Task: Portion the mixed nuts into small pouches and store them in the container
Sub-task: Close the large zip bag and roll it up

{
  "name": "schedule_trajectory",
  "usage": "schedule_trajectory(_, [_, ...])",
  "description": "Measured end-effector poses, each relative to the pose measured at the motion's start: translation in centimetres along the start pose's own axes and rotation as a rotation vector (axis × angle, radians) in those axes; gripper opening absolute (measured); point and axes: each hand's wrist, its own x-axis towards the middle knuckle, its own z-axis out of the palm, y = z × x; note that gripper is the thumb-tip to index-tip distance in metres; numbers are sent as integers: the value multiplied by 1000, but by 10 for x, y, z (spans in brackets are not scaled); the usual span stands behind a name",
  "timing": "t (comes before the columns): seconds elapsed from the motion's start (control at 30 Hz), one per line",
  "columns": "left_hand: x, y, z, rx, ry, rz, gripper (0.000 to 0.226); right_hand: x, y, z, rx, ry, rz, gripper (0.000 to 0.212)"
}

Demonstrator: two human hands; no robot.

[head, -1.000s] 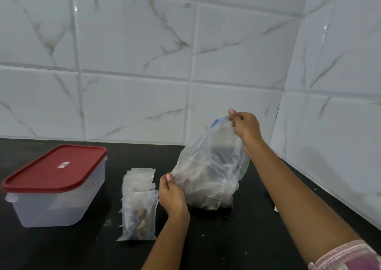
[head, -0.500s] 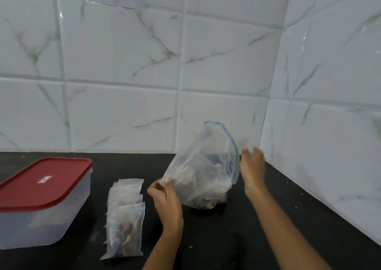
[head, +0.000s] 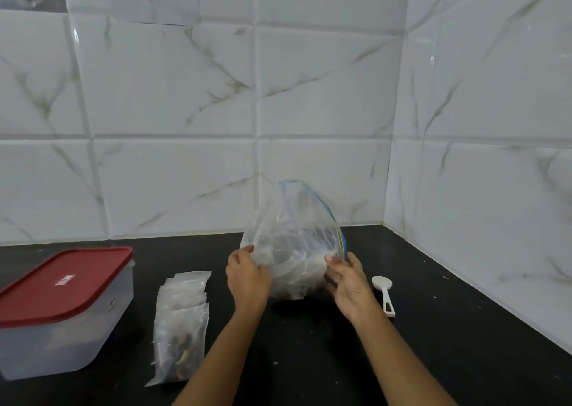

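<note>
— Plastic that thin won't stand by itself, so notice how you hold the zip bag [head: 291, 238] from both sides.

— Right. Your left hand [head: 247, 277] has its fingers curled into the bag's left wall. Your right hand [head: 349, 281] pinches the right wall just below the blue zip edge. Between them the bag stays upright on the table [head: 448, 328] with its mouth up, close to the corner of the tiled wall [head: 309, 96].

— Is that mouth parted yet?

— You can't tell from here; the zip edge arcs upward, but the plastic is too crumpled to read.

— And the nuts [head: 297, 291]?

— They sit low in the bag, a dark mass between your two hands. That weight is probably why you grip the lower half and not the top.

— Everything else looks laid out for your reach.

— Yes. The pouches [head: 182, 322] lie in an overlapping stack just left of your left hand, and the front one shows something dark inside. The white spoon [head: 383, 294] lies just right of your right wrist, handy for scooping. The container [head: 62, 328] stands at the far left, well apart, with its red lid [head: 62, 281] on, so you'll need to take that off before storing anything.
</note>
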Motion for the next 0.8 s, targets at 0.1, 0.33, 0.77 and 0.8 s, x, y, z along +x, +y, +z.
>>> schedule_trajectory(0.1, [0,13,-5,111,-36,11,49,-3,-2,1,136,35,-1,36])
schedule_trajectory(0.33, [2,52,-12,178,109,779,60,-17,-13,1,0,-115,-145,32])
schedule_trajectory(0.77, [8,110,-7,513,-157,810,26,-33,-3,-18,-500,-336,-129,81])
schedule_trajectory(0.8, [8,108,-7,450,-134,784,25,-35,0,-19,-612,-362,-85,81])
